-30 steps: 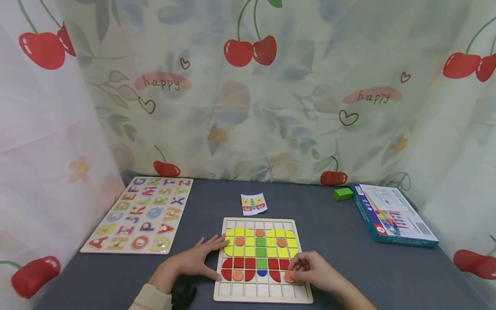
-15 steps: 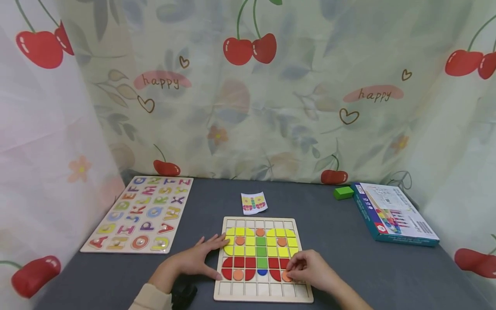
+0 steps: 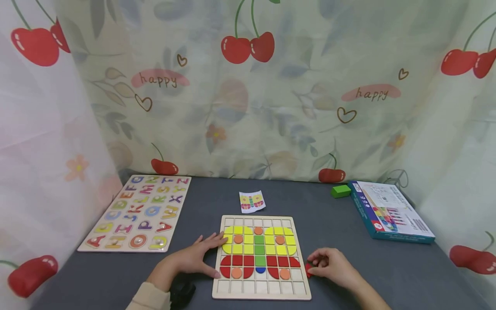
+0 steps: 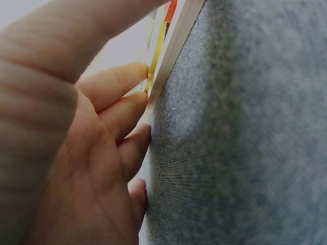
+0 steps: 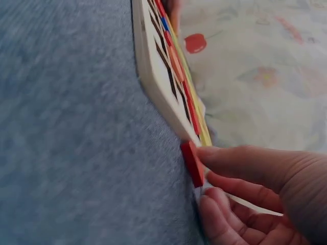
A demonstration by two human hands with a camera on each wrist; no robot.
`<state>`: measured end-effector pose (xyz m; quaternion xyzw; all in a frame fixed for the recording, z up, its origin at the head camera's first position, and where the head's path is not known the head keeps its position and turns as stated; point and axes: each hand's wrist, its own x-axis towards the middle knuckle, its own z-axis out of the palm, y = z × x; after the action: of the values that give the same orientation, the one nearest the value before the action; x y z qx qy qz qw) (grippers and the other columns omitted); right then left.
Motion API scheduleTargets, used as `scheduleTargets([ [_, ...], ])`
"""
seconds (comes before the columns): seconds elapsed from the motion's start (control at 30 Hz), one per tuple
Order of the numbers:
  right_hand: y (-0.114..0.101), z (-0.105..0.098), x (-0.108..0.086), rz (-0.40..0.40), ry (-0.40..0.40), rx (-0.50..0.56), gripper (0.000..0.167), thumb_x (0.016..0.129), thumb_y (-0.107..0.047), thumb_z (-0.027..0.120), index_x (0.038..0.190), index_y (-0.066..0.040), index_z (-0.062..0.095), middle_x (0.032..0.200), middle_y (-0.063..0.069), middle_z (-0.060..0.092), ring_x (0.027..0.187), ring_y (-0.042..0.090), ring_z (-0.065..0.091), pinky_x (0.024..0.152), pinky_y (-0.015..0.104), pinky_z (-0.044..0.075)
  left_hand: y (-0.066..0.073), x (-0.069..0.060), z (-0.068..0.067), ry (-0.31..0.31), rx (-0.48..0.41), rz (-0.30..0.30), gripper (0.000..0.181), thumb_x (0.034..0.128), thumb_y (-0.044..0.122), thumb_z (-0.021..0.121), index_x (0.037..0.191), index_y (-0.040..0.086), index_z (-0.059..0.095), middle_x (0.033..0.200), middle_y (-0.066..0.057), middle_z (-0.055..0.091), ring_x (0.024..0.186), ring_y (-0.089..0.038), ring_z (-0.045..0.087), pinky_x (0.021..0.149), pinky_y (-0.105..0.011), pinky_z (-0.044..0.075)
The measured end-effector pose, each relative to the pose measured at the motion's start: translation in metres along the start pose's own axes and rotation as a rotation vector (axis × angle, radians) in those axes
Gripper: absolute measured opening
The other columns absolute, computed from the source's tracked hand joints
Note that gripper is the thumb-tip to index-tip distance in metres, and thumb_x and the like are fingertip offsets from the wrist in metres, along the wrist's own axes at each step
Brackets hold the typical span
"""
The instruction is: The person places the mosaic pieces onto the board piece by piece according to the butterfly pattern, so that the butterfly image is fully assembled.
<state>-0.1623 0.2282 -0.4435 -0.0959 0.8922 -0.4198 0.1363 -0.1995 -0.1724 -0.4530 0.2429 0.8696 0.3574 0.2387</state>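
A wooden grid board point(image 3: 263, 291) lies on the table, filled with yellow, red, green, blue and orange pieces in a butterfly shape. My left hand point(image 3: 193, 257) rests on its left edge, fingers spread. In the left wrist view, fingertips of the left hand point(image 4: 97, 148) touch the board's rim and a yellow piece point(image 4: 156, 53). Just off the board's right edge, my right hand point(image 3: 331, 266) pinches a small red piece point(image 5: 192, 163) between thumb and fingers, low at the table. An orange disc point(image 3: 284, 274) sits in the lower right wing.
Behind the board lies a small picture card point(image 3: 252, 202) with a butterfly pattern. An alphabet puzzle board point(image 3: 135, 213) lies at left. At the back right are a green block point(image 3: 340, 191) and a flat blue box point(image 3: 391, 211). A cherry-print curtain point(image 3: 248, 107) surrounds the table.
The orange disc was slid left into its lower-right cell and let go. My right hand moved right, off the board, to a red piece on the table. The left hand stayed put.
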Motion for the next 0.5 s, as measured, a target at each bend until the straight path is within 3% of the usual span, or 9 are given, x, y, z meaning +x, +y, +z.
scheduleTargets([
  [0.2, 0.0036, -0.0029, -0.0007, -0.03, -0.072, 0.003, 0.039, 0.075, -0.026, 0.078, 0.102, 0.0, 0.067, 0.082, 0.004, 0.058, 0.063, 0.01, 0.05, 0.052, 0.019, 0.042, 0.0009, -0.0007, -0.0007, 0.003, 0.0, 0.007, 0.09, 0.0706, 0.041, 0.079, 0.146, 0.02, 0.034, 0.157, -0.004, 0.019, 0.145, -0.032, 0.008, 0.113, -0.06, -0.004],
  [0.5, -0.0018, -0.0017, 0.0013, -0.03, -0.125, 0.038, 0.033, 0.075, -0.014, 0.077, 0.1, 0.002, 0.063, 0.081, 0.004, 0.055, 0.064, 0.011, 0.05, 0.052, 0.018, 0.043, -0.0002, -0.0009, -0.0014, -0.012, -0.007, 0.009, 0.089, 0.0711, 0.042, 0.078, 0.146, 0.02, 0.034, 0.156, -0.005, 0.019, 0.145, -0.032, 0.008, 0.113, -0.06, -0.004],
])
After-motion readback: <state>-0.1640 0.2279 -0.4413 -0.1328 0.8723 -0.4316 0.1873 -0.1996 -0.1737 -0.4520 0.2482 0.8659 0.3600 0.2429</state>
